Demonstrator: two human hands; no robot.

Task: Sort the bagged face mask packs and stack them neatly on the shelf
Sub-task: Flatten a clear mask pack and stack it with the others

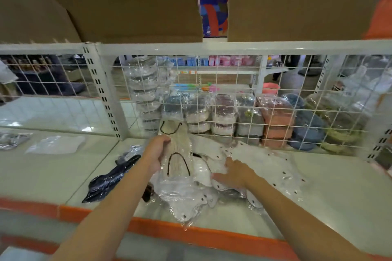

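A loose heap of clear-bagged white face mask packs (pixel 263 163) lies in the middle of the white shelf (pixel 331 195). My left hand (pixel 158 151) grips one bagged pack of beige masks with black ear loops (pixel 178 152), lifted upright above the heap. My right hand (pixel 232 172) rests flat with fingers spread on the white packs to the right. A dark navy bagged pack (pixel 110 180) lies by itself to the left of the heap. Another pale pack (pixel 57 144) lies further left on the adjoining shelf.
A white wire mesh back panel (pixel 233 82) closes the shelf behind the heap; stacked bagged packs in white, pink, blue and green (pixel 275 121) stand beyond it. Cardboard boxes (pixel 297 2) sit on the shelf above. An orange strip (pixel 191 233) runs along the front edge.
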